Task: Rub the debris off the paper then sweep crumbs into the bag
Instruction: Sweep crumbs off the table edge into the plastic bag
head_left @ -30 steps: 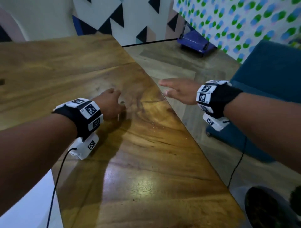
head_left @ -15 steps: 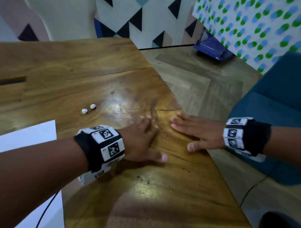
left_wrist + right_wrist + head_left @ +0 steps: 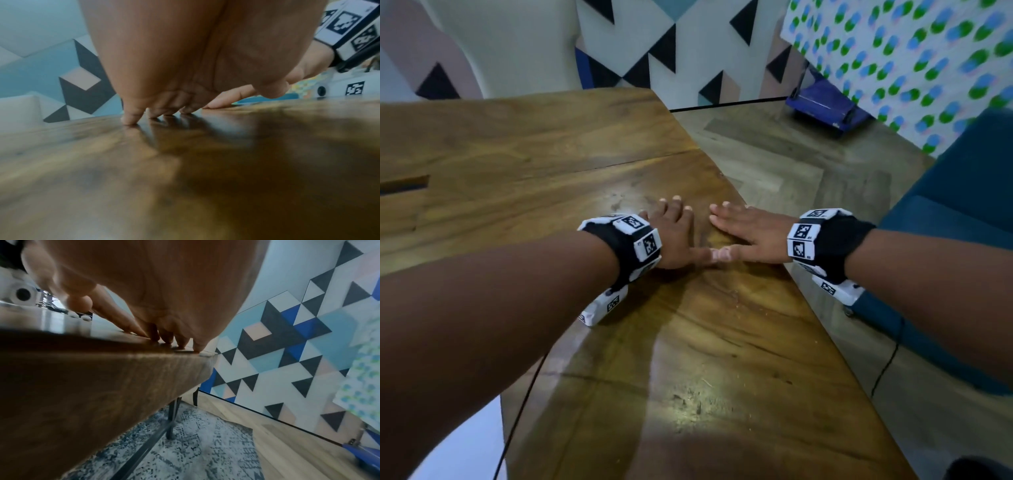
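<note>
My left hand (image 3: pixel 674 233) lies flat on the wooden table (image 3: pixel 722 359), fingers straight and fingertips (image 3: pixel 131 118) pressing the wood. My right hand (image 3: pixel 746 229) lies flat beside it at the table's right edge, its fingertips (image 3: pixel 180 342) on the top close to the rim. The two thumbs meet between the hands. Neither hand holds anything. A few pale specks (image 3: pixel 738 303) dot the wood just behind the hands. Two small white bits (image 3: pixel 85 318) show past the right hand's thumb. A corner of white paper (image 3: pixel 462 442) shows under my left forearm.
The table's right edge (image 3: pixel 825 325) runs diagonally, with wood floor and a blue seat (image 3: pixel 945 222) beyond it. A dark object (image 3: pixel 983 469) sits at the bottom right corner. Metal table legs (image 3: pixel 172 418) stand on a speckled rug. A cable trails from each wrist.
Both hands have slid forward over the table and drawn together until the thumbs touch. The two white bits seen left of the left hand are now hidden in the head view.
</note>
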The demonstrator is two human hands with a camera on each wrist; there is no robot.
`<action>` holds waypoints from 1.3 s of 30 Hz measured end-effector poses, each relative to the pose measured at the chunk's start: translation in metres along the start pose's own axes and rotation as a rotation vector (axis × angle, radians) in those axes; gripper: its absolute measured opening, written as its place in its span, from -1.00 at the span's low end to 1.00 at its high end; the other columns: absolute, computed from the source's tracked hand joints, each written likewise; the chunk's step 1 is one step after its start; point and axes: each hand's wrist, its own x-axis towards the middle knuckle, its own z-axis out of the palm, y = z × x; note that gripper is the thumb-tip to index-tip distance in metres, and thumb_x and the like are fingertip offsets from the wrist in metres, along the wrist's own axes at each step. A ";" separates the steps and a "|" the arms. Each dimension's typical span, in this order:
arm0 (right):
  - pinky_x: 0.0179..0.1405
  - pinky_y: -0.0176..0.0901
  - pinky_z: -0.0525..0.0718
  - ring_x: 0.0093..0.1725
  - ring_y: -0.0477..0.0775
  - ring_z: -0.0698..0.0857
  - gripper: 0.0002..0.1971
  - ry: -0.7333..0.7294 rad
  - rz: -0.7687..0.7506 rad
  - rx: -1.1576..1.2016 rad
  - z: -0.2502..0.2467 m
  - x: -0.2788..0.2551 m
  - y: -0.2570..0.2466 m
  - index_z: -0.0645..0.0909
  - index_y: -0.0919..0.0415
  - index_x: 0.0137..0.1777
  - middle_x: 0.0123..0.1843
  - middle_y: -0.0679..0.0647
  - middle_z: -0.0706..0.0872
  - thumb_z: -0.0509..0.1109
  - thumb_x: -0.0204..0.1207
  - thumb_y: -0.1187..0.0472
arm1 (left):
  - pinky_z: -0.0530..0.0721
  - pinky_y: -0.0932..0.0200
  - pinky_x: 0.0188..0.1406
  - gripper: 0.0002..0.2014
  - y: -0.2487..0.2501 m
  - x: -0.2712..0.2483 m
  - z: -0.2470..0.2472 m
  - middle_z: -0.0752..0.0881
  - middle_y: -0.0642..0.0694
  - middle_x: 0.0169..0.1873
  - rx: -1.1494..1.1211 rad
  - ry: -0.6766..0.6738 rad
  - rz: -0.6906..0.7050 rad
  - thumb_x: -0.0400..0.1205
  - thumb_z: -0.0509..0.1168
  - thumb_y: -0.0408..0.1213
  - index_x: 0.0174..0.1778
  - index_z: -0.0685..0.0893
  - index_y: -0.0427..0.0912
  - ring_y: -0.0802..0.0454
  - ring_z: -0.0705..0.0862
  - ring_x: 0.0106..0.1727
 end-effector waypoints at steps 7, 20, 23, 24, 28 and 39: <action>0.73 0.11 -0.25 0.72 -0.01 -0.38 0.08 -0.085 -0.122 -0.056 0.037 -0.081 -0.041 -0.27 0.14 0.75 0.76 0.06 -0.35 -0.31 0.35 -0.56 | -0.16 -0.24 0.78 0.17 0.045 -0.082 0.020 -0.39 -0.20 0.76 -0.015 -0.136 0.285 0.52 -0.09 0.61 0.79 -0.31 -0.18 -0.15 -0.36 0.78; 0.74 0.01 -0.09 0.77 0.02 -0.11 -0.19 0.048 0.140 0.188 0.043 -0.095 -0.049 0.02 0.10 0.76 0.79 0.06 -0.08 -0.12 0.62 -0.35 | 0.23 -0.18 0.71 -0.19 0.064 -0.099 0.006 0.02 -0.18 0.81 -0.082 -0.085 0.277 0.71 0.15 0.32 0.77 0.23 -0.12 -0.23 0.09 0.79; 0.70 -0.10 -0.20 0.75 -0.07 -0.21 -0.12 -0.029 0.024 0.168 0.054 -0.123 -0.062 0.00 0.06 0.76 0.79 -0.02 -0.15 -0.19 0.52 -0.43 | 0.44 -0.22 0.60 -0.22 0.066 -0.112 0.013 0.36 -0.19 0.70 -0.066 -0.157 0.426 0.67 0.07 0.41 0.67 0.45 -0.05 -0.22 0.40 0.65; 0.67 -0.16 -0.13 0.74 -0.12 -0.11 -0.14 -0.045 -0.018 0.239 0.052 -0.135 -0.064 0.10 0.03 0.75 0.78 -0.06 -0.04 -0.17 0.53 -0.43 | 0.60 -0.17 0.44 -0.29 0.064 -0.117 0.009 0.61 -0.13 0.50 -0.133 -0.129 0.468 0.64 0.06 0.41 0.50 0.64 -0.01 -0.14 0.62 0.44; 0.55 -0.06 0.41 0.54 -0.09 0.50 -0.06 0.221 0.093 0.673 0.032 -0.145 -0.047 0.51 -0.04 0.56 0.58 -0.05 0.53 -0.06 0.38 -0.64 | 0.68 -0.11 0.25 -0.56 0.063 -0.115 -0.006 0.77 -0.12 0.22 -0.304 0.119 0.409 0.74 0.24 0.15 0.34 0.75 -0.08 -0.10 0.73 0.20; 0.66 0.01 0.19 0.71 -0.03 0.19 -0.13 0.038 0.141 0.566 0.047 -0.176 -0.079 0.08 -0.06 0.75 0.76 -0.06 0.17 -0.10 0.51 -0.50 | 0.71 -0.12 0.22 -0.54 0.072 -0.125 0.001 0.78 -0.10 0.18 -0.264 -0.003 0.431 0.75 0.21 0.19 0.26 0.79 -0.08 -0.08 0.74 0.14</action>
